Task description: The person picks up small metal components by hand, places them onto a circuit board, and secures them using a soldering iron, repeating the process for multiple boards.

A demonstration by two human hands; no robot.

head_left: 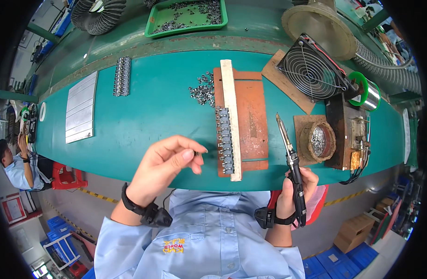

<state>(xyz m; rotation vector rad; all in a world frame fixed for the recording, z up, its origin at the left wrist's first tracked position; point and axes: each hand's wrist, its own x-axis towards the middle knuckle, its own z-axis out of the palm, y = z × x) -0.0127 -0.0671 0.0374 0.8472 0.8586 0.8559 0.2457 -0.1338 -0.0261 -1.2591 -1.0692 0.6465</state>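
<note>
Surface: a teal bench (pixel 144 116) curves before me; a green tray (pixel 185 18) of small metal parts sits beyond it; one co-worker (pixel 13 165) sits at far left
Room: blue crates on the floor below; two ribbed ducts at the top corners
Counts: one fan (pixel 311 69); one solder spool (pixel 364 90); one solder pot (pixel 318 139); one loose pile of metal parts (pixel 203 90); one row of parts on the wooden jig (pixel 241 118)
My left hand (pixel 164 167): thumb and forefinger pressed together, pinching one tiny dark part (pixel 196 152), just left of the jig's row
My right hand (pixel 295 193): fingers wrapped around the soldering iron (pixel 288 144); its tip points up between jig and pot
</note>
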